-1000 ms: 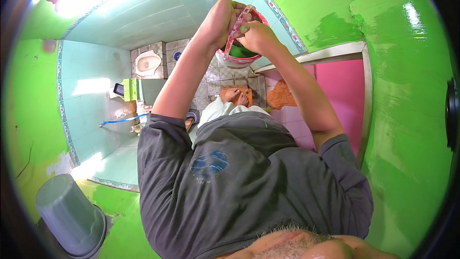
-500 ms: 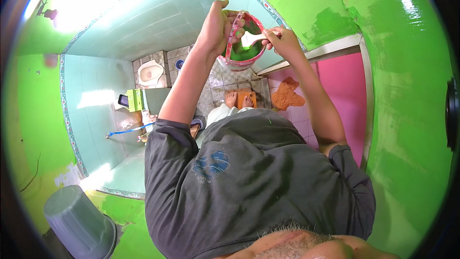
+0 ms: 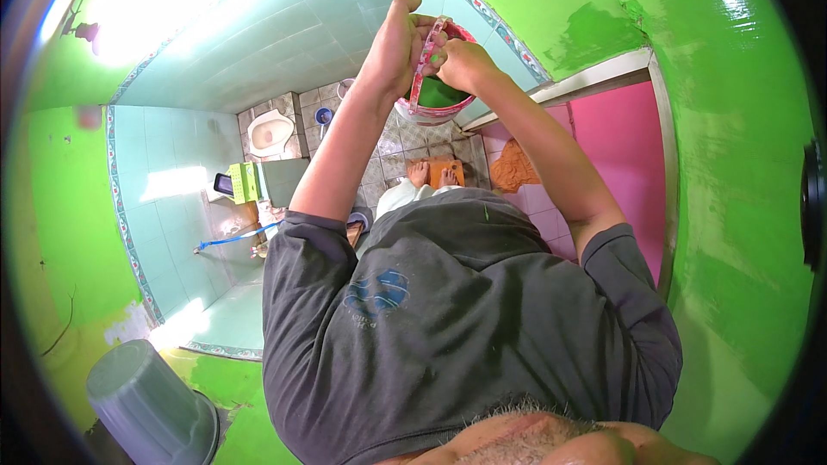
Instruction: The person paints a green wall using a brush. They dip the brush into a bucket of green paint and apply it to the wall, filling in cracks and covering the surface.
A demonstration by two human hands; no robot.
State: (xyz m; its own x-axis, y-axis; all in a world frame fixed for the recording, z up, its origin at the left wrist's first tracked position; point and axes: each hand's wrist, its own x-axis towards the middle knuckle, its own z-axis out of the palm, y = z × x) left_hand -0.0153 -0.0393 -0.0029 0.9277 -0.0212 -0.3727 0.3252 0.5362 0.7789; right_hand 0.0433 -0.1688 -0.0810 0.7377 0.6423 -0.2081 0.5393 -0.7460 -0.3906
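My left hand (image 3: 398, 50) holds up a small paint bucket (image 3: 433, 114) by its rim, with the paint-smeared pink handle strip (image 3: 421, 73) across the fingers. Green paint (image 3: 439, 93) shows inside, and red stains mark the rim. My right hand (image 3: 466, 65) is closed, back turned to me, over the bucket's far right side, its fingers dipping toward the inside. The paintbrush in that grip is hidden behind the hand and the bucket. Both arms are stretched forward over the floor below.
Light green painted walls (image 3: 732, 207) surround me, with darker wet patches. Below lie a squat toilet (image 3: 270, 133), a lime-green basket (image 3: 245, 182), a blue hose (image 3: 237, 238) and an orange cloth (image 3: 514, 165). My feet stand on an orange board (image 3: 446, 170). An upturned grey bucket (image 3: 151, 400) sits lower left.
My right hand has moved left and turned over the bucket, taking the paintbrush, whose white handle showed before, out of sight. My left hand keeps its hold on the bucket.
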